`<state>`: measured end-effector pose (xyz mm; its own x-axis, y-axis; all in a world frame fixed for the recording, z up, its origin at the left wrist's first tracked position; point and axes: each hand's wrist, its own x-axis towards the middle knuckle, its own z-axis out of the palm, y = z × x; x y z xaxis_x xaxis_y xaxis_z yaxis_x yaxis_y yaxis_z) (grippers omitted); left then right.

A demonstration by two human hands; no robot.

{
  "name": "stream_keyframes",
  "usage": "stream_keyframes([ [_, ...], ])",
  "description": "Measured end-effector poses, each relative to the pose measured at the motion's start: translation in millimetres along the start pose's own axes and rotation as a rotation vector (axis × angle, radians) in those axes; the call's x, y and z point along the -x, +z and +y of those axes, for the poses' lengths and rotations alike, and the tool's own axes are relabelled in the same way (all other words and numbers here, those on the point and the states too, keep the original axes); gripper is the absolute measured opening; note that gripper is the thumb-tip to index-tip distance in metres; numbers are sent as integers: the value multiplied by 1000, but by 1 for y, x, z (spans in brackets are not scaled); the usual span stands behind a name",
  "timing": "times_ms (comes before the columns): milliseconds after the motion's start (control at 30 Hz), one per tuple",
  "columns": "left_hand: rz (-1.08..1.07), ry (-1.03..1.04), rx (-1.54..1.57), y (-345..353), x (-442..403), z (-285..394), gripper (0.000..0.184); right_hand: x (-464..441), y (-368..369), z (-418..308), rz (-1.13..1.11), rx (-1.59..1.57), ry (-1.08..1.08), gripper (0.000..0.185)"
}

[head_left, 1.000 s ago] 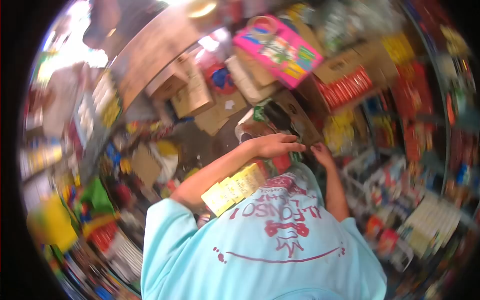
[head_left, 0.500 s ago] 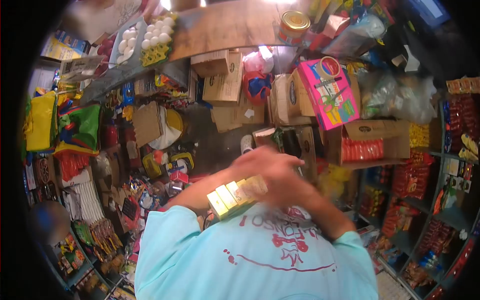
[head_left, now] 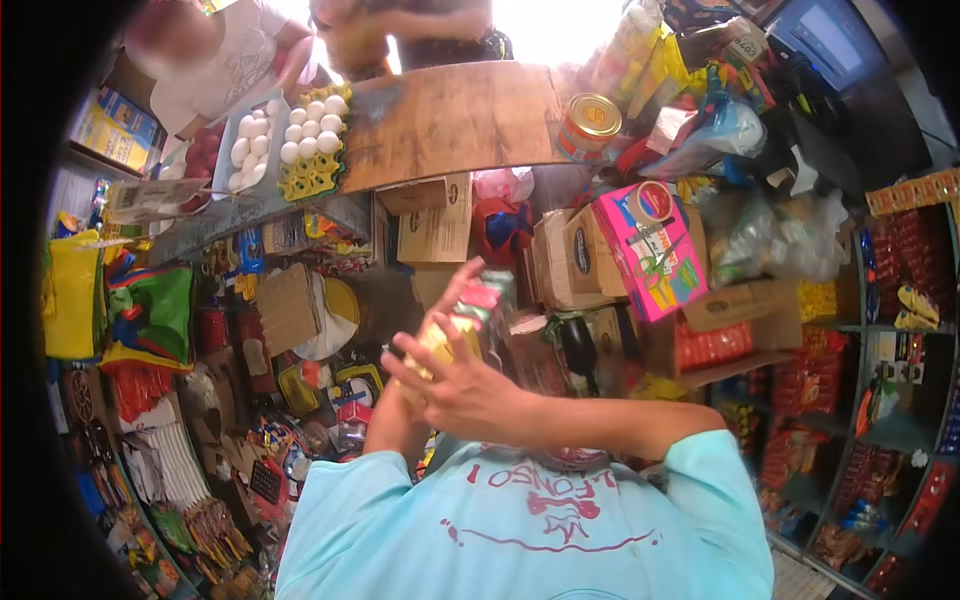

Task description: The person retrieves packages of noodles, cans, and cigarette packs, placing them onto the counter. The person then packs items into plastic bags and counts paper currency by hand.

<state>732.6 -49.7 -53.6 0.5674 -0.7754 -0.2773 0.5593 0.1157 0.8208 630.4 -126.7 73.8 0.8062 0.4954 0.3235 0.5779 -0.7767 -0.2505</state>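
My left hand is raised in front of my chest, partly hidden behind a row of small packs that look yellow, red and green. It appears closed around them. Crossing over from the other side, my right hand lies against the yellow end of the row. Its fingers are stretched and spread over the packs. Blur hides the print on the packs, so their kind cannot be made out.
Ahead stands a wooden counter with an egg tray, a blue egg bin and a large can. People stand beyond it. A pink box carries scissors and tape. Stocked shelves flank me.
The packs have gone from lying along my left forearm to standing tilted up in my left hand. My right hand has moved left onto them. The view has tilted up, showing people behind the counter.
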Motion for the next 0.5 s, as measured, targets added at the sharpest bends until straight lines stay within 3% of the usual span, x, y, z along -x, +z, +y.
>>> stream_keyframes([
  [67, 107, 10, 206, -18, -27, 29, 56, -8, -4, 17, 100, 231, 34, 22],
  [167, 109, 63, 84, -3, -53, 115, 62, -22, -11, 48, 320, 270, 196, 27],
  [233, 128, 53, 35, -31, -103, 142, 66, -36, -20, 72, 478, 267, 279, 31],
  [267, 138, 35, 30, -54, -137, 146, 71, -38, -29, 82, 488, 175, 349, 47],
  [367, 241, -3, -24, -101, -238, 172, 83, -46, -19, 131, 716, -89, 486, 48],
  [467, 514, -73, -275, -132, -328, 182, 89, -39, 5, 209, 974, -335, 678, 52],
  [500, 606, -122, -422, -144, -345, 175, 91, -34, 15, 227, 1062, -627, 735, 53],
])
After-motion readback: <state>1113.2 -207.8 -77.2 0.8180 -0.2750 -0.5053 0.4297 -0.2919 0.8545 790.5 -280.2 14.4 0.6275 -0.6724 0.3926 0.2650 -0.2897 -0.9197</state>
